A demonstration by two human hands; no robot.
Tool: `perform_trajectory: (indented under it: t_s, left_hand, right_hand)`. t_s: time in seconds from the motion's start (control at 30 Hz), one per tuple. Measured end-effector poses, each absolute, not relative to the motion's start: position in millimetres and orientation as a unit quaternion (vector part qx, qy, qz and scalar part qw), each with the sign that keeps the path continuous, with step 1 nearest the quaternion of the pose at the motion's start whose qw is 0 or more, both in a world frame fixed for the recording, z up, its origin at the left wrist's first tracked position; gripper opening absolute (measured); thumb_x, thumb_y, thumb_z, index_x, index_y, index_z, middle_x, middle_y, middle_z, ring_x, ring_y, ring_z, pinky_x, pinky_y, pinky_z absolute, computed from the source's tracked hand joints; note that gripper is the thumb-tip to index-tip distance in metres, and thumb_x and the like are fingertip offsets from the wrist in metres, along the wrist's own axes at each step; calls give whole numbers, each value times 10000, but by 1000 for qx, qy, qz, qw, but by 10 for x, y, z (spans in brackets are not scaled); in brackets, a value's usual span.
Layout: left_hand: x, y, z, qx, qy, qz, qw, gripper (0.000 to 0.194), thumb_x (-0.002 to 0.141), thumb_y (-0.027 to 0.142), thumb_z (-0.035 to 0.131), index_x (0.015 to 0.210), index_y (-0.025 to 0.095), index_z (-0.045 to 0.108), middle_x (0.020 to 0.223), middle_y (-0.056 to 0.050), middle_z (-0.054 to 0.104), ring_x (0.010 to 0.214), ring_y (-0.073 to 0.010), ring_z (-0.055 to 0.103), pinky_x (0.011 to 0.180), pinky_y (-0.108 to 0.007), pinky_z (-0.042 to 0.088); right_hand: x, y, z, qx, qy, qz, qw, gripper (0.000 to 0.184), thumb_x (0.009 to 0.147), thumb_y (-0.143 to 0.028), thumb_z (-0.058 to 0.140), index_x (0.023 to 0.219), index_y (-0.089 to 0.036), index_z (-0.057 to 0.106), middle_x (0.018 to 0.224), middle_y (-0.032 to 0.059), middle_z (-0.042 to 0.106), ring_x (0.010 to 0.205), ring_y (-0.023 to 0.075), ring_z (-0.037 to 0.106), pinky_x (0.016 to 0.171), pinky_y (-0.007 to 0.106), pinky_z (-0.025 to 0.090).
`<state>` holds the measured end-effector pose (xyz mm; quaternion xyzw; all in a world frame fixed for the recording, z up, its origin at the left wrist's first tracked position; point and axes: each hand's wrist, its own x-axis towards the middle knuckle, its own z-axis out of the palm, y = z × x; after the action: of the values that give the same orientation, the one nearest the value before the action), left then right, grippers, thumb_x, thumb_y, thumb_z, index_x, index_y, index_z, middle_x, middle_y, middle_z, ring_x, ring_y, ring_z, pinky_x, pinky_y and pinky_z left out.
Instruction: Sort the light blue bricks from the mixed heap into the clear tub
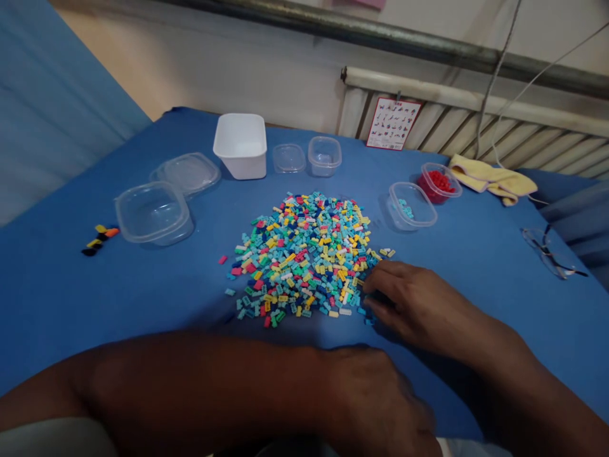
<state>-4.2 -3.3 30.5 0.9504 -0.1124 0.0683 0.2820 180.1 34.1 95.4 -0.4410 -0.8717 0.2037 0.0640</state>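
Observation:
A heap of small toy building bricks (304, 254) in light blue, navy, yellow, red, green and white lies mid-table. At its lower right edge is my right hand (419, 301), fingers curled down and thumb tucked under them. The fingertips touch the outer bricks; whatever is between them is too small or hidden to name. My left hand (380, 400) reaches across below the heap, close under the right hand. Motion smears it, and its fingers point away out of sight. A loose blue brick (369, 322) sits by my right thumb.
Behind the heap stand a white tub (242, 162), a clear lid (288, 158) and a clear box (325, 158). Rightward are boxes with light-blue bricks (406, 208) and red bricks (441, 182), a yellow cloth (492, 178) and glasses (552, 254). A large clear container (155, 219) stands left.

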Motion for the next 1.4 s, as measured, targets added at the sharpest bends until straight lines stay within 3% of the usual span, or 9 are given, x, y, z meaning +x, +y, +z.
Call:
perform_trajectory:
  t_s: [0.27,0.63,0.97,1.07,1.4]
  left_hand:
    - [-33,-48,320,954,-111,64,271,113,943,298,776,991,205,732,936,17,731,748,-183,642,498,-372,455]
    - [-28,-26,400,958,-112,35,262,118,944,298,780,1002,211,724,969,15,740,788,-182,662,512,-374,476]
    - [-10,-16,352,944,-83,-4,320,120,928,312,788,948,244,691,925,-1,746,803,-190,714,530,-333,446]
    - [-19,-30,323,943,-91,19,319,102,931,282,759,894,244,671,892,-9,733,771,-200,705,530,-350,437]
    - [-10,-1,391,952,-117,32,280,135,965,318,756,1036,205,728,1012,0,746,848,-194,688,592,-377,527]
  right_hand:
    - [1665,331,888,-400,-887,210,96,157,1133,-227,528,1085,-187,672,1025,74,655,925,234,636,816,385,501]
    - [1710,336,899,-412,-878,231,76,98,1072,-125,581,1033,-179,653,1002,60,651,907,220,633,824,380,506]
    - [1686,333,896,-392,-880,251,99,179,1075,-75,541,1060,-170,693,1004,78,687,911,211,638,830,353,537]
    - [1673,321,941,-389,-883,249,80,211,1081,-77,535,1083,-182,718,1015,74,676,888,193,623,794,323,516]
    - [1661,312,985,-382,-897,223,26,188,1100,-108,564,1052,-180,730,1013,60,640,867,185,592,745,315,454]
